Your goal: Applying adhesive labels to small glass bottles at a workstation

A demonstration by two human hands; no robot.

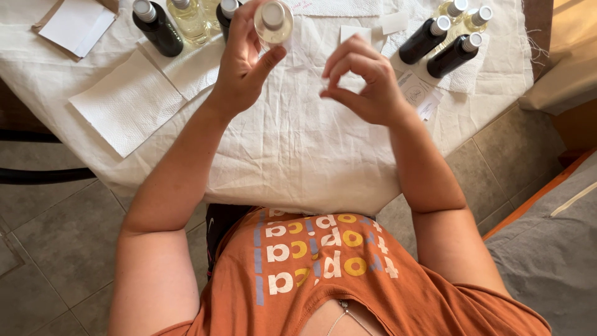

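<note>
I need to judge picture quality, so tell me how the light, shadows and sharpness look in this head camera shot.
Head view: soft, even daylight, warm at the top right corner; the white tablecloth is bright but keeps its creases; faint shadows under both hands; the left hand and its small clear bottle are sharp, the right hand too; wide-angle bending at the edges.

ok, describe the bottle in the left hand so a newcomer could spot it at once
Start at the table with the white cloth and look to its far edge, left of centre. There the left hand holds up a small clear bottle of pale liquid, silver cap toward the camera. It alone is lifted; the other bottles, dark or clear, rest on the table.
</note>
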